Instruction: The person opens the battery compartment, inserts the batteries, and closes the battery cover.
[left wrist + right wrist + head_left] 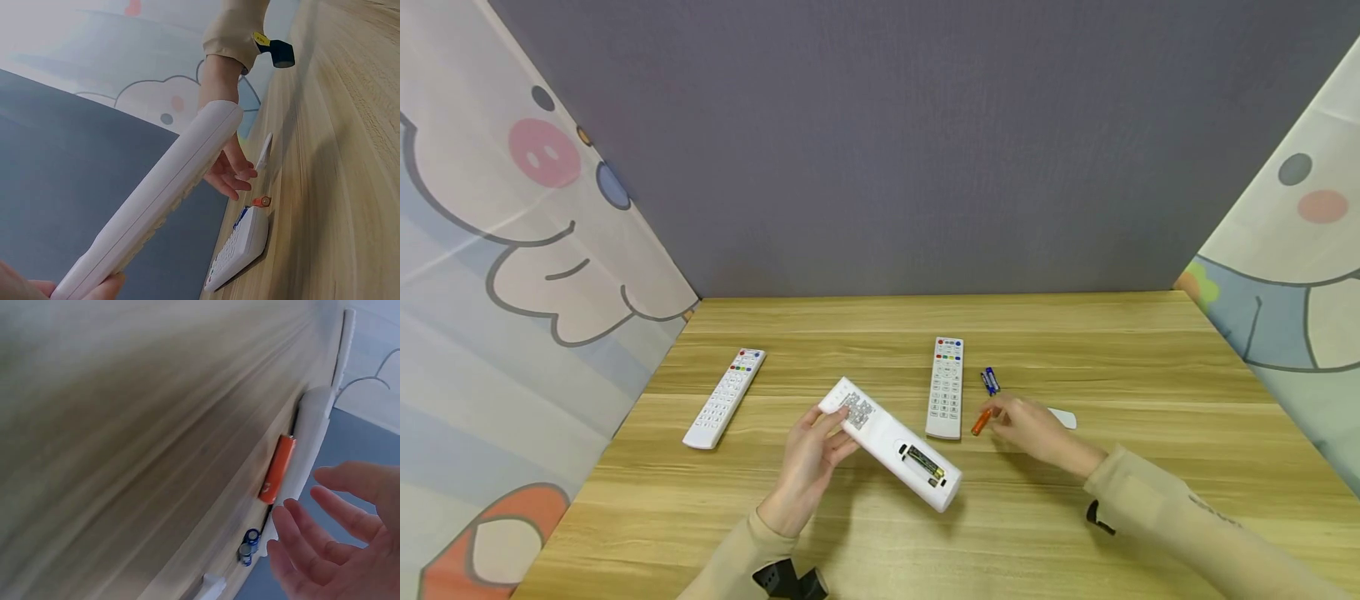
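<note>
Nearest: beige sleeves on both arms, the left sleeve (745,554) with a black wrist device (782,579) at the bottom edge. Left hand (812,454) raised over the table (1150,367); its grip is clamped on the upper end of a white remote (891,446), back turned up, slanting down to the right. Battery compartment uncovered, one battery (925,462) seated in it.

Right hand (1026,429) over the table to the right, grip apart, thumb and fingers spread in the right wrist view. Orange battery (278,469) lies just under its fingertips; the left wrist view shows a gap between. White cover (1063,418) partly hidden behind this hand.

Beyond: middle remote (946,387), keys up, beside the orange battery; two blue batteries (992,380) side by side at its right. Left remote (725,400) well apart, keys up, tilted toward the left edge.

Surface: yellow-brown wood grain, soft shadows under both arms. At its far edge a grey-blue panel (925,150). Pale cartoon-print sheets flank it: left sheet (460,333) with a pink snout, right sheet (1285,250) with a pink cheek.
</note>
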`<state>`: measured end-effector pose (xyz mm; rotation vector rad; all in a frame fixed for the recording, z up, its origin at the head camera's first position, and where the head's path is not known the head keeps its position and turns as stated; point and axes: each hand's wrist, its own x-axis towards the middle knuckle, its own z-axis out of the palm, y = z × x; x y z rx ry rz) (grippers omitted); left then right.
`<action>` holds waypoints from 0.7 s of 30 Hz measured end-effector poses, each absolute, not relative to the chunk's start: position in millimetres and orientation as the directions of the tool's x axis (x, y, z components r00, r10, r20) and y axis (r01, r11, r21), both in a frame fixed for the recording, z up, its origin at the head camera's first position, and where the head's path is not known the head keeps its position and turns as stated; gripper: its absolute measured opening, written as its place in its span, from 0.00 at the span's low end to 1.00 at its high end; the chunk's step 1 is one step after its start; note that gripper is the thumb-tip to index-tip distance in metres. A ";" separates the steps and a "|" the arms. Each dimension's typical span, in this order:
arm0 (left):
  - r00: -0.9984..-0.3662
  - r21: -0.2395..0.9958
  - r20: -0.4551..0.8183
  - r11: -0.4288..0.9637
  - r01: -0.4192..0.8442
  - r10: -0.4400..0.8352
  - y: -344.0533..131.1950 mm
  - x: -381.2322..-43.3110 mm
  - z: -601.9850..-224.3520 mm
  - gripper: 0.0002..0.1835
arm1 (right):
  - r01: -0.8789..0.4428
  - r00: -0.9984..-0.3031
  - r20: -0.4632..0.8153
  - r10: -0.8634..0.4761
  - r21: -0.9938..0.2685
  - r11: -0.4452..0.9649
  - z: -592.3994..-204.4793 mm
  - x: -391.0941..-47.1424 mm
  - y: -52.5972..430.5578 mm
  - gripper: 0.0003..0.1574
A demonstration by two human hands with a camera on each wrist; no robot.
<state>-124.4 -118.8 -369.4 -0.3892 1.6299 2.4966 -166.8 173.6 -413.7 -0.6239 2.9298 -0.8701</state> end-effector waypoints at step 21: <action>-0.958 0.891 -0.283 -0.381 -0.249 -0.036 -118.7 -123.4 -369.7 0.22 | -0.528 -0.839 0.124 -0.530 -0.421 0.737 -422.2 -181.5 177.0 0.16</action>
